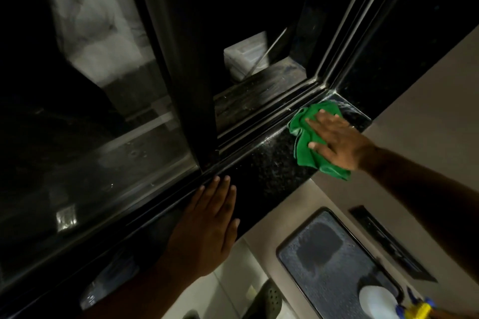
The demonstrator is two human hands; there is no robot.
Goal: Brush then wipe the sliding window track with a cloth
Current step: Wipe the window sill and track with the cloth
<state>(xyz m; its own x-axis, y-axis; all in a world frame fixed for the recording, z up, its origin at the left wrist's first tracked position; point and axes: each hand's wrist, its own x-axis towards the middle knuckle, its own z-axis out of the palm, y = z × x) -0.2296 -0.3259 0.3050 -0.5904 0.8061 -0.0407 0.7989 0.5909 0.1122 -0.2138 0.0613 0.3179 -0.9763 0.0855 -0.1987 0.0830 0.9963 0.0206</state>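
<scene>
Our right hand (337, 142) presses flat on the green cloth (308, 134) mid-right of frame, w/ the track (261, 122) just up-left, running diagonally; left hand (207, 225) flat, empty, lower centre.

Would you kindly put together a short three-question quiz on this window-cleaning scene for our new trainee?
1. True or false: the right hand presses the green cloth flat on the dark sill.
2. Where does the left hand rest? A) on the glass B) flat on the sill beside the track C) on the cloth
3. Fill in: the cloth lies near the window frame's ______ corner.

Key: 1 true; 2 B; 3 right
</scene>
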